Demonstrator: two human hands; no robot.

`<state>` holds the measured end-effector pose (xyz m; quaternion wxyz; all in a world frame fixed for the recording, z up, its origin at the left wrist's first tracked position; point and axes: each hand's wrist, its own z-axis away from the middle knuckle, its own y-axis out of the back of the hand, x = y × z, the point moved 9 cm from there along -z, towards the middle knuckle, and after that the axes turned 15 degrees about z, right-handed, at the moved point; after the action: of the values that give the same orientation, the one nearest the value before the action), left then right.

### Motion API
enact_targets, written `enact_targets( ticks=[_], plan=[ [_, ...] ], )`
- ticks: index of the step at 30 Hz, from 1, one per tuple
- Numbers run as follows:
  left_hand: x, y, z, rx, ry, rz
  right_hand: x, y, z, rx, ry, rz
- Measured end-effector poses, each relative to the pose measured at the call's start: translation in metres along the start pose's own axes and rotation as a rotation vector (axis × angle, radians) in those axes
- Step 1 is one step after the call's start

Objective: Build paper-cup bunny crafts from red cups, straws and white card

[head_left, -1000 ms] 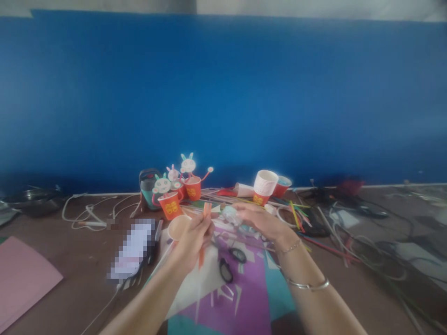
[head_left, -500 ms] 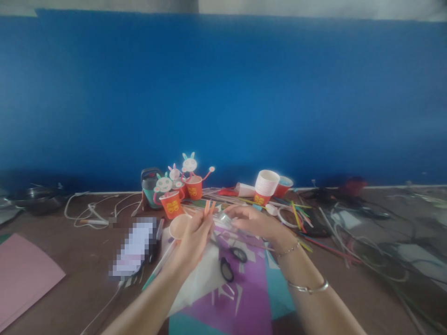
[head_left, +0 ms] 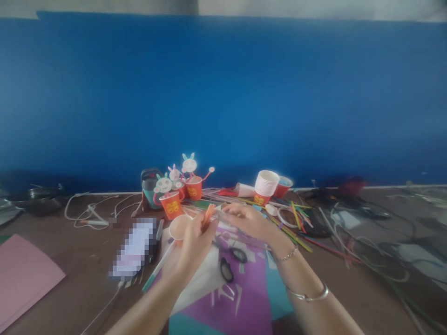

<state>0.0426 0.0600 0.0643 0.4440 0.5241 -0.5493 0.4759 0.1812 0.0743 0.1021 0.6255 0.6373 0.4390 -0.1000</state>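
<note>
Orange strips (head_left: pixel 208 215) stand up between the pinched fingers of my left hand (head_left: pixel 197 235), just right of an open paper cup (head_left: pixel 179 227). Close beside it, my right hand (head_left: pixel 247 221) has its fingers curled toward the strips; a small clear, shiny thing is at its fingertips, too blurred to name. Below the hands, scissors (head_left: pixel 226 270) with black handles lie on purple paper (head_left: pixel 251 298). White paper (head_left: pixel 199 279) and small white scraps are around them.
Orange cups with rabbit figures (head_left: pixel 172 205) stand at the back left, near a teal container (head_left: pixel 149 188). Stacked cups (head_left: pixel 266 186) stand back right, among coloured sticks (head_left: pixel 296 216). A phone (head_left: pixel 134 249) and pink paper (head_left: pixel 26 284) lie left; cables spread right.
The orange strips have drawn together from a spread position. My right hand has moved slightly left, its fingertips nearer to my left hand.
</note>
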Motion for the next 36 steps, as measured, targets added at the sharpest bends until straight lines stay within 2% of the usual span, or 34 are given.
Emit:
enact_targets(
  ticks=[8,14,20,24,30,36],
  plan=[
    [0.001,0.009,0.000,0.097,0.022,-0.020,-0.004,-0.001,0.001,0.081,-0.043,0.035],
    [-0.003,0.005,-0.002,0.046,0.068,-0.014,0.004,-0.007,0.003,0.062,-0.133,-0.048],
    [-0.009,0.002,-0.002,0.004,0.132,0.143,-0.005,-0.001,0.001,0.065,-0.046,0.011],
    [-0.005,0.000,-0.001,-0.031,0.128,0.226,-0.007,0.002,0.001,0.061,0.033,0.021],
    [0.001,0.008,-0.004,-0.003,0.111,0.008,-0.002,-0.002,0.001,0.017,0.030,0.033],
    [-0.009,0.014,-0.007,0.015,0.097,-0.036,-0.004,-0.003,0.003,0.013,0.037,0.028]
  ],
)
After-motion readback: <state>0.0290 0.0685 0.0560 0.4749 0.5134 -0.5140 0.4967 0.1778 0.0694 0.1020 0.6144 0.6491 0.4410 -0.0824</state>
